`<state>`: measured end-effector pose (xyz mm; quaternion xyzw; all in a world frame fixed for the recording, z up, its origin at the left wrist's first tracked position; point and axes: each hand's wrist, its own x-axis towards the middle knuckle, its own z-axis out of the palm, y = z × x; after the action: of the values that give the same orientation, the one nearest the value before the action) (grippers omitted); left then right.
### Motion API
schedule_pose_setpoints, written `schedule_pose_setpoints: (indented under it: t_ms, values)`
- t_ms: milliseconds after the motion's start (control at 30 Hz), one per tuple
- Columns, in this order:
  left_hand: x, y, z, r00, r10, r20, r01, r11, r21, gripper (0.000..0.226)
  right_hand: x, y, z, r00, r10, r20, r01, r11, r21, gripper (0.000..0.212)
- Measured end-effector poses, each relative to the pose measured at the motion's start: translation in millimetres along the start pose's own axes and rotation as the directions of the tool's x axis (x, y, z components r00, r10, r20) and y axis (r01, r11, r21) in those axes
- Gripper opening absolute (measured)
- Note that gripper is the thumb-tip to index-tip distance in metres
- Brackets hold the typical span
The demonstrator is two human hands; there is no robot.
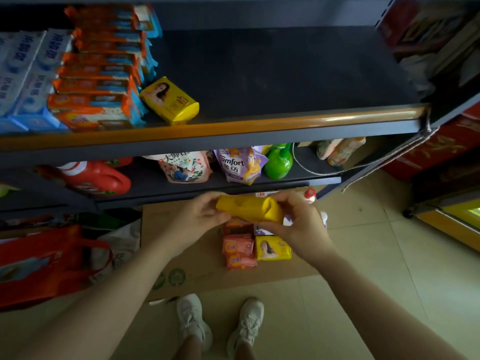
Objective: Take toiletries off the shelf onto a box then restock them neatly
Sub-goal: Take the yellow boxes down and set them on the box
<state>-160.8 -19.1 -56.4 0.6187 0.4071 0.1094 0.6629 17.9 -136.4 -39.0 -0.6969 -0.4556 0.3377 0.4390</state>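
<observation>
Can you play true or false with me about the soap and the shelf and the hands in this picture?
1. Both hands hold one yellow soap pack. True: the left hand and the right hand each grip an end.
2. The top shelf has no yellow soap on it. False: one yellow soap lies there beside the orange packs.
3. Pink soap packs lie on the cardboard box. True.
4. The green bottle stands on the floor. False: it stands on the lower shelf.
5. The red jug is on the lower shelf. True.
</observation>
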Motion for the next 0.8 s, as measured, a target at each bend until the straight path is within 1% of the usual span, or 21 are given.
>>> schedule_pose_setpoints:
  t_ms: [33,67,100,167,200,233,267,300,333,367,400,433,467,500,533,567,633,700,733,800]
  values:
    - [0,-5,5,1.000,-0.026,0.014,0.027,0.998,-0.062,0.031,-5,3,1,0.995,-0.097,0.002,0.096,0.989,-0.114,0.036]
    - [-1,-9,12,0.997,-0.064,0.032,0.068,0.985,-0.155,0.032,-9,6,2,0.985,-0.171,0.016,0.171,0.968,-0.182,0.035]
    - [-1,-14,19,0.993,-0.111,0.048,0.120,0.957,-0.265,0.035,-12,9,3,0.974,-0.226,0.031,0.227,0.949,-0.220,0.034]
    - [0,-20,35,0.973,-0.222,0.058,0.224,0.860,-0.459,0.038,-17,16,2,0.948,-0.315,0.052,0.317,0.908,-0.274,0.033]
    - [1,-21,41,0.959,-0.277,0.067,0.271,0.816,-0.510,0.035,-20,20,1,0.934,-0.352,0.065,0.355,0.885,-0.301,0.032]
    - [2,-22,46,0.940,-0.328,0.092,0.327,0.790,-0.519,0.034,-23,24,0,0.922,-0.378,0.082,0.384,0.868,-0.316,0.032]
    - [3,-24,51,0.925,-0.360,0.123,0.371,0.779,-0.505,0.036,-26,29,-2,0.917,-0.385,0.100,0.397,0.863,-0.313,0.033]
    - [4,-27,53,0.916,-0.375,0.146,0.395,0.773,-0.495,0.038,-30,33,-4,0.927,-0.358,0.112,0.375,0.881,-0.287,0.033]
    - [5,-30,56,0.908,-0.389,0.153,0.412,0.771,-0.486,0.040,-33,39,-5,0.953,-0.282,0.108,0.300,0.923,-0.240,0.034]
    - [4,-32,59,0.900,-0.406,0.161,0.431,0.767,-0.476,0.039,-35,45,-7,0.983,-0.158,0.090,0.173,0.968,-0.181,0.035]
    - [3,-35,63,0.892,-0.421,0.165,0.449,0.779,-0.437,0.034,-37,53,-9,0.997,0.003,0.072,0.006,0.992,-0.124,0.037]
    - [1,-39,68,0.890,-0.426,0.165,0.456,0.814,-0.359,0.027,-38,62,-10,0.983,0.174,0.060,-0.169,0.982,-0.079,0.037]
    - [-1,-42,72,0.892,-0.420,0.166,0.450,0.857,-0.251,0.019,-40,71,-11,0.948,0.314,0.045,-0.312,0.949,-0.035,0.035]
    - [-3,-46,76,0.896,-0.408,0.176,0.435,0.884,-0.169,0.018,-42,80,-10,0.909,0.416,0.038,-0.417,0.909,0.029,0.032]
    - [-4,-52,80,0.899,-0.398,0.180,0.422,0.899,-0.119,0.023,-46,87,-9,0.870,0.491,0.055,-0.493,0.860,0.131,0.030]
    - [-5,-56,84,0.897,-0.403,0.183,0.424,0.901,-0.093,0.026,-51,94,-6,0.825,0.557,0.097,-0.561,0.786,0.261,0.030]
    - [-8,-63,89,0.886,-0.428,0.176,0.448,0.890,-0.090,0.024,-66,101,3,0.733,0.640,0.231,-0.654,0.568,0.500,0.027]
    - [-8,-69,95,0.877,-0.457,0.148,0.471,0.879,-0.073,0.024,-78,114,13,0.656,0.695,0.294,-0.693,0.400,0.600,0.020]
    - [-6,-72,97,0.876,-0.467,0.120,0.475,0.878,-0.052,0.026,-80,122,18,0.615,0.730,0.297,-0.699,0.331,0.634,0.018]
    - [0,-79,98,0.877,-0.479,0.049,0.478,0.878,0.014,0.027,-78,141,28,0.496,0.826,0.266,-0.699,0.199,0.687,0.017]
